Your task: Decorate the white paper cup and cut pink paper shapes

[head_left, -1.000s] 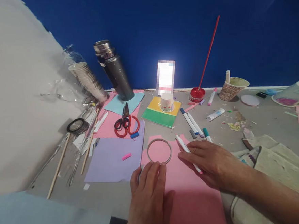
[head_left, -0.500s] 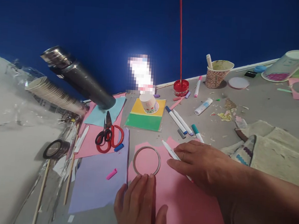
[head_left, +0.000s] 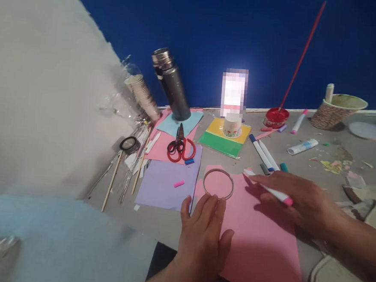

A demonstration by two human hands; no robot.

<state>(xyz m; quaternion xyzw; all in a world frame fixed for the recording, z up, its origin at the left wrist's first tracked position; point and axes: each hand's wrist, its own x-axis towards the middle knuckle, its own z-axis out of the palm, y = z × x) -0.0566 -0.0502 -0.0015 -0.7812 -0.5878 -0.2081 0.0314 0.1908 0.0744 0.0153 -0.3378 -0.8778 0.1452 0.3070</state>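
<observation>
A thin grey-brown ring lies flat on a sheet of pink paper. The fingertips of my left hand touch its near edge, fingers stretched and thumb spread. To the right, my right hand grips a white marker with a pink end, its pale tip pointing left over the paper. Left of the pink sheet is lilac paper bearing a small pink cap. Scissors with red handles and a black-handled pair lie at its far edge, by a blue cap.
Behind stand a dark flask, stacked paper cups and a decorated cup on a yellow-green packet. Several markers, a red tin and a patterned cup are farther right. Black tape and wooden sticks lie left.
The view has swung left, so things appear farther right. The marker, formerly lying along the paper beneath my right fingers, is now lifted in that hand. My left fingertips stay at the ring.
</observation>
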